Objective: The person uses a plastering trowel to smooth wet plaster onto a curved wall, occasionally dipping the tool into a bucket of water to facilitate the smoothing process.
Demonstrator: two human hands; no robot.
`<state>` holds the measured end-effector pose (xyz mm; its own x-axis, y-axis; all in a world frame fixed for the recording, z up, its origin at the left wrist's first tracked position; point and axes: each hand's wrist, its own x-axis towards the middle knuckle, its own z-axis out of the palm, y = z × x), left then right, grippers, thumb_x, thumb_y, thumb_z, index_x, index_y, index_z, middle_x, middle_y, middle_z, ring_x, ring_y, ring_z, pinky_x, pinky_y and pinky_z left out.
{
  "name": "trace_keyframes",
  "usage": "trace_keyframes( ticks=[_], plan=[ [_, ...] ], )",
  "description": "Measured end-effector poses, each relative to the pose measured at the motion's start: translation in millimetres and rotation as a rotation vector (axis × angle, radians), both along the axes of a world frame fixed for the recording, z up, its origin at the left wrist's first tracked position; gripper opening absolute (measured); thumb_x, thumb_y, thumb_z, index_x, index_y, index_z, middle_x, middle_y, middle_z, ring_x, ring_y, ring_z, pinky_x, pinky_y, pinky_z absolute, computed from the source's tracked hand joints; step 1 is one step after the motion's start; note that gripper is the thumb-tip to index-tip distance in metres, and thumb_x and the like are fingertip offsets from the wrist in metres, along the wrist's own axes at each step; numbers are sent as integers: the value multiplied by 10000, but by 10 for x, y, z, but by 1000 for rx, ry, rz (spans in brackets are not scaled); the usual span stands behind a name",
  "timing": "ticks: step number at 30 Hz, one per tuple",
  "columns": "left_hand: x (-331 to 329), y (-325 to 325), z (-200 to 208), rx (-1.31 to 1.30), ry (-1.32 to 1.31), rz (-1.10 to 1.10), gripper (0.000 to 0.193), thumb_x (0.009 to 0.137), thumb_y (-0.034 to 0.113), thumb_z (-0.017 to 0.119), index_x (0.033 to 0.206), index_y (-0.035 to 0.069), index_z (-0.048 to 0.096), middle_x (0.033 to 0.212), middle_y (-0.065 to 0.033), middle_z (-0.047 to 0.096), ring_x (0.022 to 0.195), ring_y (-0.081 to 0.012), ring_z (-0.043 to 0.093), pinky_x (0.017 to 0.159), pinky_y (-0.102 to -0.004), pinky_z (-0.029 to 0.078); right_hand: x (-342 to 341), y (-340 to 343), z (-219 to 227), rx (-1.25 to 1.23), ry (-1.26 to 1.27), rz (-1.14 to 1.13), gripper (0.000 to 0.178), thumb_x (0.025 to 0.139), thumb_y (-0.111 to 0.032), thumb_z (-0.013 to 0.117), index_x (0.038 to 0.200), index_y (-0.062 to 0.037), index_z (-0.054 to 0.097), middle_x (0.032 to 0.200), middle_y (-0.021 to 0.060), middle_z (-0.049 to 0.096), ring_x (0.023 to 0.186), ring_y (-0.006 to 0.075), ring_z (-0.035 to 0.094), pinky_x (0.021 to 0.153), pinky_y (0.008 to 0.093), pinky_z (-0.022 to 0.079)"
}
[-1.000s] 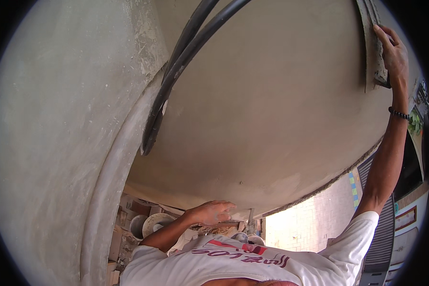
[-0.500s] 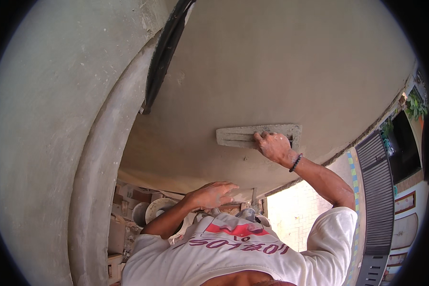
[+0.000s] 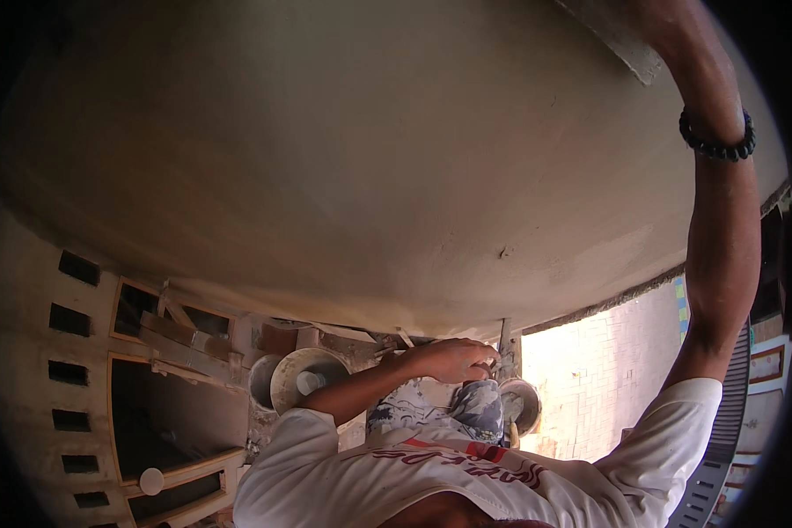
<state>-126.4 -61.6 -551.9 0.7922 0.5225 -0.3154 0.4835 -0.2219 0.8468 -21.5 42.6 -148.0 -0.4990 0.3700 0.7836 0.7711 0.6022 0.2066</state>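
Note:
My right hand [image 3: 671,19] is raised to the upper right edge of the view, closed on a plaster float. Only the end of the grey, plaster-smeared float [image 3: 627,42] shows; it lies against the freshly smoothed plaster wall [image 3: 370,158]. A dark bead bracelet [image 3: 717,136] circles my right wrist, and that arm is stretched far up. Low in front of my body, my left hand [image 3: 453,359] hangs with loosely bent fingers and nothing visible in it. It appears apart from the wall.
Round buckets [image 3: 283,387] stand below on the left, and another round container [image 3: 528,400] is beside my legs. Wooden frames [image 3: 119,422] and a wall with square holes [image 3: 26,352] are at the left. Bright paving [image 3: 581,370] and a dark gate [image 3: 732,414] lie right.
My right hand has carried the float up and to the right across the wall. My left hand has shifted right, its fingers more bent. The view has turned, and the curved ledge at left is gone.

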Motion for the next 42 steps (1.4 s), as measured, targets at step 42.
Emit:
trace_keyframes(
  ticks=[42],
  plan=[
    [202, 126, -3472, 366, -120, 123, 488, 930, 231, 564, 1363, 38, 449, 1168, -186, 566, 1127, -355, 522, 975, -427, 408, 933, 402, -6508, -554, 403, 158, 411, 848, -404, 675, 941, -5, 637, 550, 132, 515, 491, 212, 513, 516, 333, 426]
  ],
)
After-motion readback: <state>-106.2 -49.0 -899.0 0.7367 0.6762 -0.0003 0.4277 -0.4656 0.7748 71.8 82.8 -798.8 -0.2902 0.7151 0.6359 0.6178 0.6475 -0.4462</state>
